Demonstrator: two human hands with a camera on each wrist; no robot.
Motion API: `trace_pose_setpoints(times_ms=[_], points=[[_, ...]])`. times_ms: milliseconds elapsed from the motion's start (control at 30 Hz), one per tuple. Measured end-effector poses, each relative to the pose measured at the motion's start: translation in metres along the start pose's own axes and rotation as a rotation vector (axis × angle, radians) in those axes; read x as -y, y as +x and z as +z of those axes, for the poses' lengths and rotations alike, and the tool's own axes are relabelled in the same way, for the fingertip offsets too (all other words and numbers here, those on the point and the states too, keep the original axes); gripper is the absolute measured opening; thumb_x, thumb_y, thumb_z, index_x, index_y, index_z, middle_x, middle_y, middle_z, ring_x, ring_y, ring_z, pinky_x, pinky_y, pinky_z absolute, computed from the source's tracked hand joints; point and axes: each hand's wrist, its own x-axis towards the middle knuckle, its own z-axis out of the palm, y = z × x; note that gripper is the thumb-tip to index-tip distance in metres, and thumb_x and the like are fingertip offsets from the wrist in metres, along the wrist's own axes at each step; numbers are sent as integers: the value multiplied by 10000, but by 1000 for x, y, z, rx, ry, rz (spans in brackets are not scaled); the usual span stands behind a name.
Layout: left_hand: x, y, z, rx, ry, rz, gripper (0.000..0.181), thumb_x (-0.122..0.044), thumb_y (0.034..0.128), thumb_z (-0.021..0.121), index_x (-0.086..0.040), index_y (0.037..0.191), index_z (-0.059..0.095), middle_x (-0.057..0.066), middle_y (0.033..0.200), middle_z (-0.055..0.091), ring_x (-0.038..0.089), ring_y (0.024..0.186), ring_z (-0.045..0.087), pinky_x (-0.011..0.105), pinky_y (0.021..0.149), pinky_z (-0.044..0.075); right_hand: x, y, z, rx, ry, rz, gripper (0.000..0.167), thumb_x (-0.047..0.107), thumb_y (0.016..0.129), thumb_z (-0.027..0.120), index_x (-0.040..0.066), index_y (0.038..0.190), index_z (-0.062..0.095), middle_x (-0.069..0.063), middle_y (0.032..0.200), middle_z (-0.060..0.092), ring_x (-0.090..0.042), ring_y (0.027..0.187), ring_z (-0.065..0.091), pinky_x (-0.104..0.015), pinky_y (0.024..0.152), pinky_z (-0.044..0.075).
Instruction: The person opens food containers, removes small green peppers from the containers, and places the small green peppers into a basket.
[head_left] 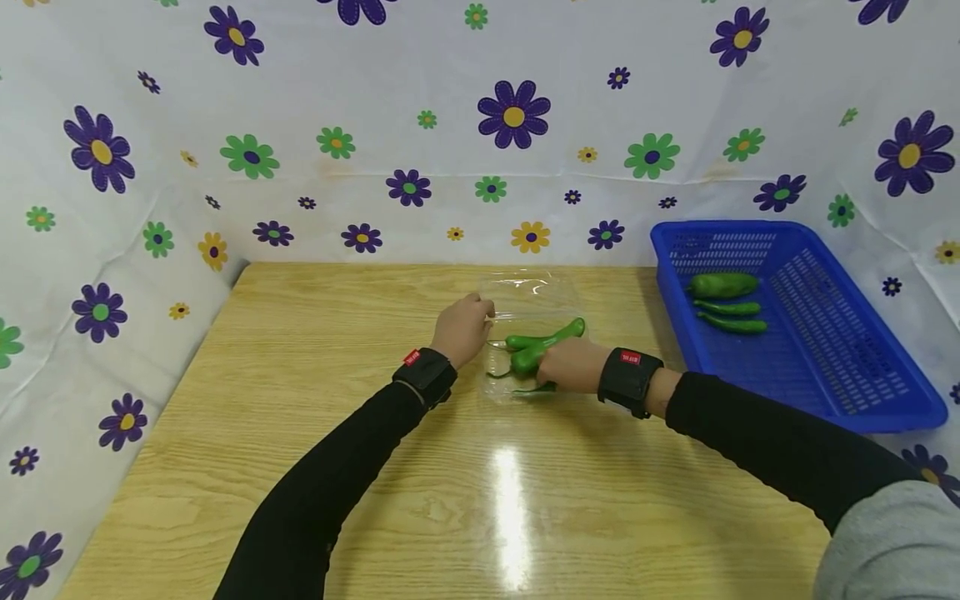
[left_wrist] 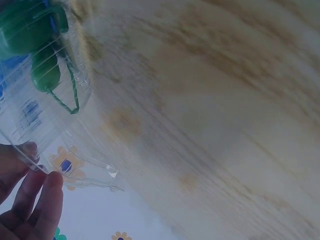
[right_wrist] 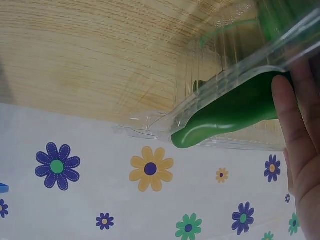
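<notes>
Screened-off work spot, rm type unclear: wood-look table (head_left: 420,517) w/ flower-print cloth (head_left: 450,150) along back & L edges.

Bright glare streak on table (head_left: 420,467); left wrist view dim, bluish, seemingly soft.

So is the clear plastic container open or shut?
The container is open: its lid lies folded back on the far side, not over the green peppers inside.

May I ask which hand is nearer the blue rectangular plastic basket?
Right: the right hand is left of the basket; the left hand, pinching the clear plastic container, is farther left.
</notes>
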Motion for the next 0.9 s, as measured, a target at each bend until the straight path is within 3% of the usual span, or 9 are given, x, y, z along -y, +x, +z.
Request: trace_pose_setpoints(times_ms=[300, 633, 900], points=[[1, 2, 5, -27, 45, 19, 118, -73, 897, 615, -71, 981, 697, 111, 913, 635, 227, 771, 626, 317, 656, 528, 2, 1, -3, 11, 1, -3, 115, 29, 782, 722, 138, 815, 733, -4, 766, 710, -137, 652, 637, -276, 606, 524], [-2, 2, 1, -16, 67, 11, 123, -74, 899, 613, -72, 987, 699, 110, 913, 641, 225, 772, 627, 313, 657, 534, -6, 4, 7, 0, 79, -9, 100, 38, 771, 726, 128, 812, 713, 14, 727, 677, -72, 588, 507, -260, 587, 487], [-3, 2, 0, -22, 80, 11, 118, -68, 894, 616, -69, 973, 703, 110, 902, 647, 227, 768, 636, 325, 644, 540, -9, 1, 11, -45, 141, 15, 105, 74, 746, 752, 128, 831, 720, 28, 774, 692, -75, 628, 532, -269, 616, 500]])
